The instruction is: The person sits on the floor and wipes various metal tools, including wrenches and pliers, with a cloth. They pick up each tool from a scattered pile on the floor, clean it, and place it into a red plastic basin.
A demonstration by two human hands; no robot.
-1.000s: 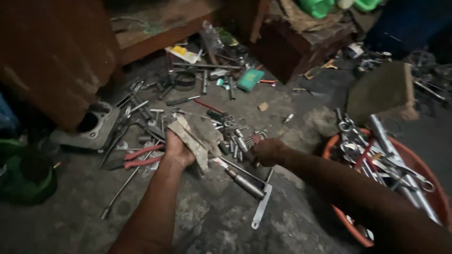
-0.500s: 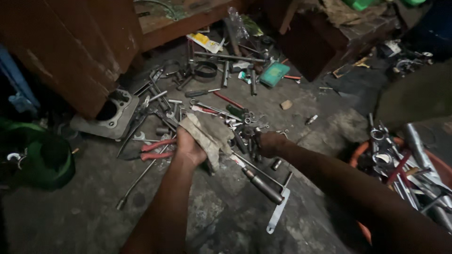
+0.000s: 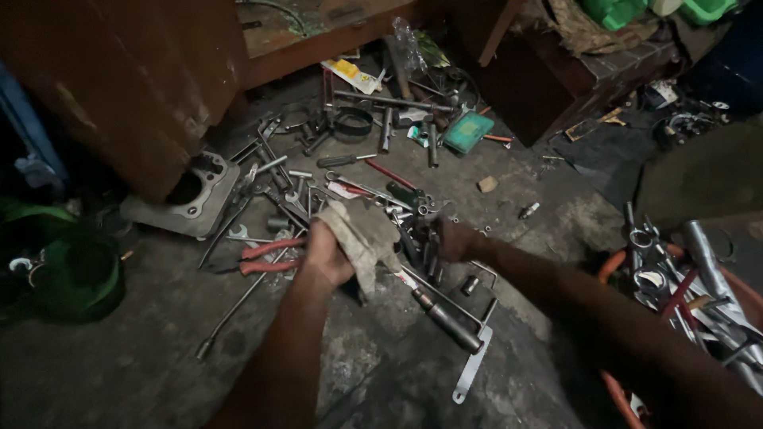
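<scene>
1. Forearms come in from the bottom edge over a stained concrete floor [image 3: 159, 373]. Nearest them lie a flat metal bracket [image 3: 472, 368] and a long tool with a dark cylindrical grip [image 3: 445, 319].
2. To the person's right stands an orange tub [image 3: 610, 262] crammed with spanners and chrome tubes.
3. Left hand [image 3: 327, 256] has its fingers closed round a grubby beige rag [image 3: 362, 234], which is bunched and lifted above the floor, hanging over the hand toward the middle.
4. Right hand [image 3: 455, 241] is down in the heap of sockets and bits [image 3: 421, 238] just beside the rag; whether its fingers are pinching anything I cannot tell, as dark and blur hide them.
5. Judged from this, the step is wiping or sorting small parts; the next move calls for a firm pinch on one piece and bringing it to the cloth.
6. Red-handled pliers [image 3: 266, 257] lie just left of the rag hand.
7. Farther off are a grey engine cylinder block [image 3: 187, 199], a green flat box [image 3: 468, 132] and a wooden bench [image 3: 318, 32].
</scene>
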